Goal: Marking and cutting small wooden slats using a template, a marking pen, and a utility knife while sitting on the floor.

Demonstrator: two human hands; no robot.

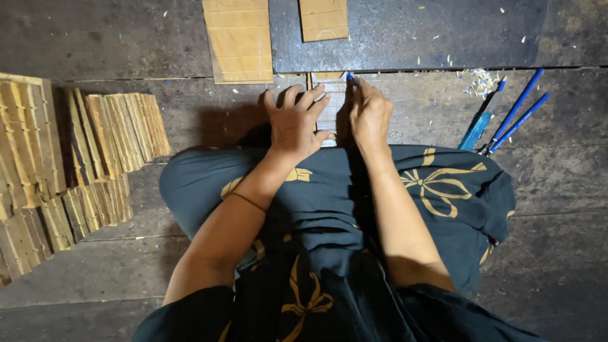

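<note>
Material: thin pale wood or card strip (330, 104), lying flat on the dark plank floor (126, 38) just in front of the person's crossed legs.
Left hand: left hand (294, 123) lies palm down, fingers spread across the strip and the floor beside it. Grip is open and flat, pressing rather than pinching; judged to pin the strip so it cannot slide.
Right hand: right hand (369, 114) stands on its edge along the strip's right side, fingers pressed together around a blue pen (350, 77) whose tip shows just past the fingertips at the strip's far end. Hand runs close along the edge, probably for a straight line.
Position of strip: between the two hands, touching both, partly hidden under the left fingers.
Cut boards: two tan rectangular pieces (239, 39) and (323, 18) lie further out on the floor, apart from the strip.
Stacks: rows of bundled tan strips (95, 145) stand on the floor to the person's left, well apart from the hands.
Spare pens: several blue pens (510, 117) lie to the right, near the knee, within reach.
Debris: pale shavings (481, 81) scattered near the pens.
Clothing: dark cloth with yellow pattern (437, 183) covers the legs.
</note>
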